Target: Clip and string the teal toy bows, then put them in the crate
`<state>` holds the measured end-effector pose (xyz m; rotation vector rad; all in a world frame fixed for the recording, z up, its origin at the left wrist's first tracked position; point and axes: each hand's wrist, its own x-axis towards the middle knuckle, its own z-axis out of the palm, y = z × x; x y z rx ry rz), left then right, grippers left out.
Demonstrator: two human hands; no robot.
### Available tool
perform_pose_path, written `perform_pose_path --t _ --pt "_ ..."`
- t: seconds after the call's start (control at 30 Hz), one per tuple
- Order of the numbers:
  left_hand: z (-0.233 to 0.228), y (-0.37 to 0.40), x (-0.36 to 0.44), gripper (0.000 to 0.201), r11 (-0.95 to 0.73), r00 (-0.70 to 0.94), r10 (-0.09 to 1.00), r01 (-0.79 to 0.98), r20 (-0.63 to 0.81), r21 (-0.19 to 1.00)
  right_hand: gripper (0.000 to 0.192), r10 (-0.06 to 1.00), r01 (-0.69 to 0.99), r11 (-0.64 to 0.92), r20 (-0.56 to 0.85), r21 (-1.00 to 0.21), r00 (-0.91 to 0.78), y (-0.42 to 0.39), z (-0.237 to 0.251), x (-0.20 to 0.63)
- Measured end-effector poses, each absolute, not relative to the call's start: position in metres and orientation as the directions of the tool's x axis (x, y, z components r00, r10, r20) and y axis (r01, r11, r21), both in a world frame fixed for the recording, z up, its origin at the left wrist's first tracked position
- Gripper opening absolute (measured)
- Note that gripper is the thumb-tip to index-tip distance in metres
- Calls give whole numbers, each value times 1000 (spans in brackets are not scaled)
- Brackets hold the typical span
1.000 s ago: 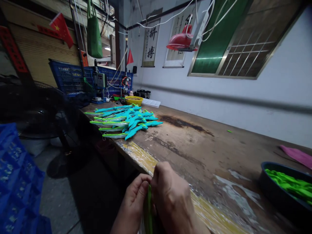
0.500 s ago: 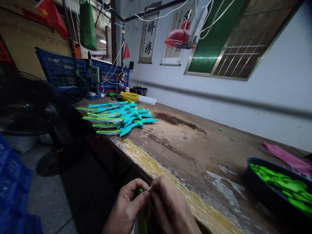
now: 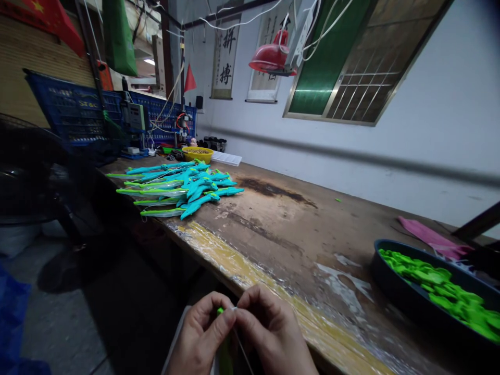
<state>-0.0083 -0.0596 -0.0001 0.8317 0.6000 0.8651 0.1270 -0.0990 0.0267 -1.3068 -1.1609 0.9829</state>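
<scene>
Following on the head feed. Change over the last second: the right hand [image 3: 273, 328] sat bunched knuckles-up against the left; now it's opened out, and both sets of fingertips meet in plain view, lower middle of the frame. Left hand [image 3: 203, 333] has a narrow grip on a green piece [image 3: 225, 357], its tip showing between thumb and fingers, the rest running down to the bottom edge. Right thumb and index are pinched narrow on a whitish bit [image 3: 234, 308]; a pale strand [image 3: 242, 350] hangs below it. I can't tell whether strand and green piece are joined. I read this as fine fingertip work at the strand's upper end. View has also swung right: the turquoise-and-green pile [image 3: 199, 187] now sits further left, upper-left of centre on the table [image 3: 273, 229], and the dark tub [image 3: 385, 284] of green parts [image 3: 441, 286] shows more, lower right.
</scene>
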Motion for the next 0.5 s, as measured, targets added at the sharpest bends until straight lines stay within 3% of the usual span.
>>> perform_pose_path --t 0.17,0.27,0.37,0.5 --pt "0 -61 -7 28 510 568 805 -519 -170 686 13 931 408 298 358 -863 76 -105 27 129" --pt "2 -56 -11 20 575 643 753 -543 -137 612 14 883 437 431 468 -789 -26 -106 34 129" --pt "2 -49 -15 17 622 719 687 -505 -107 598 14 857 414 495 508 -764 -88 -106 39 129" --pt "-2 -45 -15 25 599 709 691 -450 -144 662 19 879 514 437 471 -738 -71 -107 36 129"
